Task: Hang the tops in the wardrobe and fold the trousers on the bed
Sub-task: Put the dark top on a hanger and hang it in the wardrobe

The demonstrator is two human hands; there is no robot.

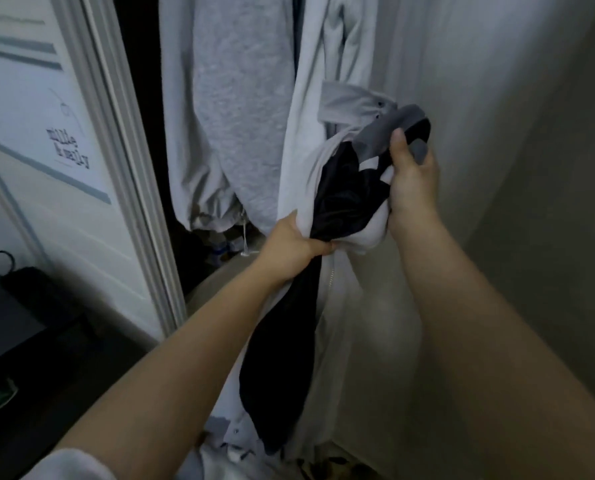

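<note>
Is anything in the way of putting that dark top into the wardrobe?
Yes. Both hands, left and right, hold the dark top, but a hanging pale jacket and a grey sweatshirt fill the opening.

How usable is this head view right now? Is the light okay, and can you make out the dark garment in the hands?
Head view: dim, bluish light; the wardrobe gap is near black. The dark garment shows almost no fold detail, though both hands, left and right, gripping it are clear. Wide-angle bending curves the door frame. The box lettering is soft.
</note>
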